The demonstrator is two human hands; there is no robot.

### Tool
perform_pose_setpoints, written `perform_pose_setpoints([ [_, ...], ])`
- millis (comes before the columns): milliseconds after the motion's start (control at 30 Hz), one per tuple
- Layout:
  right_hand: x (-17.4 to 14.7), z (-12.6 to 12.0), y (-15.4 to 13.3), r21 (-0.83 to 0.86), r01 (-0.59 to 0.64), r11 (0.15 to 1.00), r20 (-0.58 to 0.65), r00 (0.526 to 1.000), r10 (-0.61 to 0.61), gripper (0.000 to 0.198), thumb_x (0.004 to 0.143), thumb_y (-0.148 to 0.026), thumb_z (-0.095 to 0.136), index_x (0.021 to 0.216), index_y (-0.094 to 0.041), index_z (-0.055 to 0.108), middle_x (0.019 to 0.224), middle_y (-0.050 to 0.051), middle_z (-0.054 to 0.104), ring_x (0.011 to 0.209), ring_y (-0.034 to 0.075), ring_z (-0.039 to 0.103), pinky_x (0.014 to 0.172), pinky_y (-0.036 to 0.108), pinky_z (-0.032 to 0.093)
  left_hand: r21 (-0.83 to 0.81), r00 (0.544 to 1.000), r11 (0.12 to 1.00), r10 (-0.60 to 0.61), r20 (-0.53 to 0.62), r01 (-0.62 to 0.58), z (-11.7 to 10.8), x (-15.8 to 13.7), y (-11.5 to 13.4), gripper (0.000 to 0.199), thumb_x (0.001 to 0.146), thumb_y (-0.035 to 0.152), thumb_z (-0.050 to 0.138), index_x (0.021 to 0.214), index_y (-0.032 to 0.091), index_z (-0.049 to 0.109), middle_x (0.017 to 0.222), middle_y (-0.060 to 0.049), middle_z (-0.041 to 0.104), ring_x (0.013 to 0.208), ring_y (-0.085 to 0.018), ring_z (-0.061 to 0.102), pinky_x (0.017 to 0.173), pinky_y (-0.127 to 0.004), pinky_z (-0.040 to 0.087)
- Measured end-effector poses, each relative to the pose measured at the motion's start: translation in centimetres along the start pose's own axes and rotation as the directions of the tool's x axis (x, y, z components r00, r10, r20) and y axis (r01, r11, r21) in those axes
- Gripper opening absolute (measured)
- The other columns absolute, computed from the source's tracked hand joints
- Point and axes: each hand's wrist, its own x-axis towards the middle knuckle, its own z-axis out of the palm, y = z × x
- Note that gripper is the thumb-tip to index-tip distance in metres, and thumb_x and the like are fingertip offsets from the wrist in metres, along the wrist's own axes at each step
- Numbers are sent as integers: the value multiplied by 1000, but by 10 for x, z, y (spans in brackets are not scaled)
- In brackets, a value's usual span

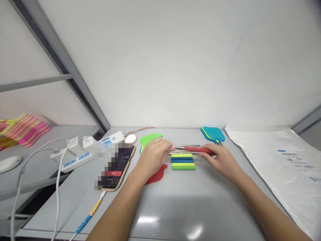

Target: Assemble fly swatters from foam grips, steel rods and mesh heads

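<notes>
My right hand (222, 159) is closed around a red handle sleeve (197, 149), which lies in line with a thin metal rod. The fingers of my left hand (155, 152) pinch at that rod's left end. More metal rods (194, 145) lie on the table behind and below my fingers. Just in front, several loose sleeves (183, 162) in yellow, blue and green lie side by side. A bright green mesh swatter head (150, 136) is behind my left hand. Partly under my left wrist lies a red swatter head (157, 174). Blue swatter heads (214, 134) with a yellow one between them lie at the back right.
A phone (119, 167) with a cable lies to the left. Beyond it are power strips (80, 160) with plugs and white cords, and a white round disc (130, 139). A white plastic bag (273, 167) covers the table's right side. The wall (175, 67) rises behind.
</notes>
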Motion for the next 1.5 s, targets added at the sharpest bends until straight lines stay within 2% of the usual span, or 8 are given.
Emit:
perform_pose_setpoints([
  [167,2,-8,11,376,-179,909,73,984,164,39,93,-54,40,73,-22,50,60,-4,48,56,12,50,60,27,46,-55,999,997,-46,-10,45,-3,-5,-11,24,97,22,39,82,19,58,75,-2,60,73,-17,46,67,-29,35],
  [233,2,-7,8,437,-219,873,77,975,207,40,92,-55,41,71,-22,45,59,-5,44,55,12,50,61,27,48,-91,999,994,-54,-7,53,0,-5,-9,24,97,22,39,83,19,58,76,-2,61,75,-17,48,68,-29,36],
  [500,-2,-2,8,485,-156,860,75,988,137,43,93,-54,42,65,-21,42,59,-3,39,55,12,44,59,29,45,-144,996,987,-80,-28,75,10,-4,-3,27,98,27,39,85,19,61,75,-3,62,75,-17,49,68,-29,36],
  [800,-2,6,11,480,-100,871,-78,985,156,46,93,-50,45,58,-21,38,59,-2,36,59,13,36,56,28,33,-143,996,986,-87,-10,84,10,-5,0,29,98,28,39,80,18,60,71,-2,59,72,-17,47,66,-28,34],
  [1167,-4,10,7,485,-106,868,-65,985,157,47,94,-52,41,58,-22,35,56,-2,35,57,14,32,55,29,29,-265,984,955,-157,-82,131,7,-4,2,24,96,27,42,81,20,60,73,-1,59,73,-16,51,68,-28,38],
  [1300,-5,7,2,424,-90,901,16,996,92,44,95,-51,39,63,-21,39,60,-2,40,59,14,37,56,28,29,-544,919,805,-366,-143,236,7,-2,6,18,92,32,50,85,19,60,83,-2,63,77,-15,56,71,-27,42],
  [1400,-6,8,-6,395,-102,913,161,986,40,39,95,-50,40,69,-21,43,64,-3,40,59,13,36,55,26,28,-784,836,566,-537,-114,257,8,1,7,18,88,37,57,92,20,56,75,1,61,68,-13,57,66,-24,43],
  [1500,-8,13,-18,372,-103,922,247,969,8,37,94,-49,42,71,-20,44,67,-3,39,61,12,35,55,25,27,-927,803,317,-596,-32,199,9,4,8,27,88,38,58,108,22,49,66,5,58,62,-11,56,67,-25,44],
])
